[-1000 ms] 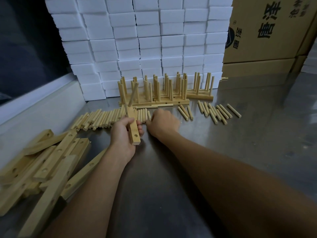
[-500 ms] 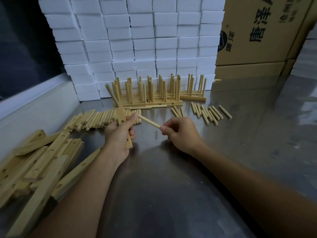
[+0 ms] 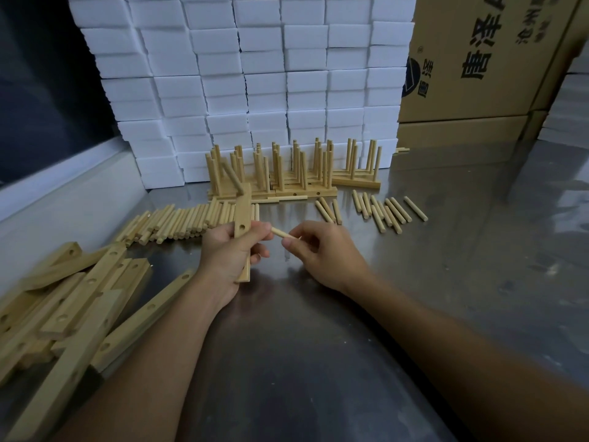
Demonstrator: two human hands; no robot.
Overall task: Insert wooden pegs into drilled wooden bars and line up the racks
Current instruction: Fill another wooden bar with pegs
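We're holding the drilled bar (image 3: 243, 231) upright-ish in our left hand (image 3: 231, 250), fingers wrapped round its lower half, one open hole facing us just above the thumb. Far end of the bar is already carrying one peg (image 3: 232, 174), tilted toward 11 o'clock.

Our right hand (image 3: 322, 250) is pinching a second peg (image 3: 282, 233) between thumb and fingertips, tip pointing at 9 o'clock, just short of the bar. Half a second back that peg was further out and angled higher; a second back the right hand was down on the table at the loose pegs. So pick-up is done and we're closing on the open hole. Peg is coming in from the side while the hole faces us, so we're probably needing to roll the bar or swing the peg before it seats.

At 8 o'clock, the pile of undrilled-looking-from-here but actually holed spare bars (image 3: 79, 298) is lying criss-crossed on the steel table (image 3: 318, 362). Past the hands at 11 o'clock, a row of loose pegs (image 3: 178, 220); at 1 o'clock, a smaller scatter of pegs (image 3: 382, 212).

Further out at 12 o'clock, finished racks (image 3: 277, 173) are standing side by side, pegs up, against the white foam blocks (image 3: 255, 74). Cardboard box (image 3: 478, 59) at 2 o'clock.

Plenty of bars left, so we're judging the task mid-run.
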